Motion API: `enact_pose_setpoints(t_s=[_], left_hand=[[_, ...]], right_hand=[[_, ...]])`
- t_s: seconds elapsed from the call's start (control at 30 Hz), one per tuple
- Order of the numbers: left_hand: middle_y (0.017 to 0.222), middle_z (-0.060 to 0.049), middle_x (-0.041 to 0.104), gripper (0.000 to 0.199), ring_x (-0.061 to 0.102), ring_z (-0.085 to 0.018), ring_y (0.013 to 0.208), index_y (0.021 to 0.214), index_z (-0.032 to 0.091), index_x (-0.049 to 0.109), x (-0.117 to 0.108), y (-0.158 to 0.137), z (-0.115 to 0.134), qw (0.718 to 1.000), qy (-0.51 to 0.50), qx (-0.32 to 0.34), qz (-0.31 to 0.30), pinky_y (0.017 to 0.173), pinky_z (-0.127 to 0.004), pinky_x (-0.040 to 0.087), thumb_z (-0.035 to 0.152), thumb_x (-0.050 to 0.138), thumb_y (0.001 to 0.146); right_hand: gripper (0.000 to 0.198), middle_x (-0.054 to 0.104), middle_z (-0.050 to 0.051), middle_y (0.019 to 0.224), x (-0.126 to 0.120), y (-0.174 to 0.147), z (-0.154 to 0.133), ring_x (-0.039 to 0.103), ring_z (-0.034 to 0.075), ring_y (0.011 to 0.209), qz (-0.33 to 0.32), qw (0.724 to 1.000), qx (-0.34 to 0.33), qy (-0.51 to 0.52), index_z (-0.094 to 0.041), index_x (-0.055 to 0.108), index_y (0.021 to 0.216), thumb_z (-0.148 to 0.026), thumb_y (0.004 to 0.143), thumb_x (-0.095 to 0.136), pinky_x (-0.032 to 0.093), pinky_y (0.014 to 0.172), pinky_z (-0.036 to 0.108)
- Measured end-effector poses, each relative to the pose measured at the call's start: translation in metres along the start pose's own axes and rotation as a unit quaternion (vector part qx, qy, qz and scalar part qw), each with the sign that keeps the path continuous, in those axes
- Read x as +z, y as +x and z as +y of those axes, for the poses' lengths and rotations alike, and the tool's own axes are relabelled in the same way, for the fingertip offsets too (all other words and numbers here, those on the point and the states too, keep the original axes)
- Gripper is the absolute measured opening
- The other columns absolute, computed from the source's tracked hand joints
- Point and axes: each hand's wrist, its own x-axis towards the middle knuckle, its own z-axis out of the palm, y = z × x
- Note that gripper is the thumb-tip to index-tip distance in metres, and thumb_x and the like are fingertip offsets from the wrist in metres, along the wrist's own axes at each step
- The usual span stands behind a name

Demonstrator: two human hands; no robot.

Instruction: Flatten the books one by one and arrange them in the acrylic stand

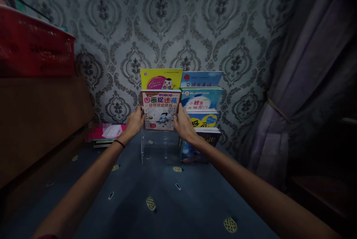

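Observation:
A picture book (161, 114) with a brown-edged cover stands upright between my hands. My left hand (135, 122) is closed on its left edge, and my right hand (185, 124) grips the right edge. Behind it a yellow book (161, 78) shows only its upper part. Below the held book are the clear lower tiers of a transparent book rack (160, 146); whether the book rests on a tier, I cannot tell. To the right, several books stand in stepped rows, among them a light blue book (213, 97) and a dark book (205, 144), partly covered by my right hand.
A pink folder (113, 131) lies on a small stack at the left, on the dark blue patterned cloth (131, 202). A red basket (36, 42) sits on a brown wooden cabinet (41, 120). A tied curtain (279, 116) hangs at the right, and patterned wallpaper (161, 27) rises behind.

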Motion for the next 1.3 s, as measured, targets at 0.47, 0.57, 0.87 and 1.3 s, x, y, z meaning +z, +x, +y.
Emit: enact_pose_setpoints(t_s=[0.47, 0.57, 0.87, 1.3], left_hand=[[0.11, -0.016, 0.074, 0.02, 0.072, -0.029, 0.103, 0.119, 0.019, 0.052, 0.005, 0.01, 0.003, 1.0, 0.021, -0.011, 0.001, 0.085, -0.036, 0.051, 0.027, 0.046, 0.102], [0.108, -0.015, 0.075, 0.021, 0.073, -0.028, 0.102, 0.121, 0.02, 0.048, 0.003, 0.013, 0.006, 0.999, 0.034, -0.033, 0.0, 0.083, -0.034, 0.051, 0.03, 0.045, 0.103], [0.104, -0.014, 0.075, 0.02, 0.073, -0.028, 0.098, 0.118, 0.021, 0.048, 0.0, 0.017, 0.01, 0.998, 0.049, -0.043, 0.008, 0.08, -0.034, 0.05, 0.033, 0.044, 0.103], [0.108, -0.014, 0.074, 0.035, 0.071, -0.03, 0.103, 0.131, 0.017, 0.048, 0.0, 0.029, 0.005, 0.998, 0.011, -0.058, 0.026, 0.084, -0.036, 0.051, 0.036, 0.047, 0.102]], right_hand=[[0.039, 0.059, 0.018, 0.11, 0.013, 0.001, -0.007, 0.062, 0.033, 0.096, -0.04, 0.994, 0.072, -0.069, -0.015, 0.055, 0.128, -0.023, 0.092, 0.043, 0.055, 0.087, 0.045], [0.044, 0.063, 0.018, 0.111, 0.019, 0.004, -0.004, 0.065, 0.032, 0.098, -0.051, 0.992, 0.087, -0.076, -0.013, 0.054, 0.134, -0.021, 0.091, 0.045, 0.054, 0.087, 0.043], [0.06, 0.068, 0.021, 0.122, 0.034, 0.006, 0.008, 0.066, 0.033, 0.114, -0.064, 0.992, 0.094, -0.056, -0.008, 0.043, 0.149, -0.021, 0.091, 0.045, 0.051, 0.101, 0.046], [0.065, 0.068, 0.017, 0.124, 0.038, 0.003, 0.016, 0.064, 0.03, 0.113, -0.057, 0.994, 0.086, -0.03, -0.011, 0.04, 0.153, -0.02, 0.09, 0.046, 0.05, 0.103, 0.044]])
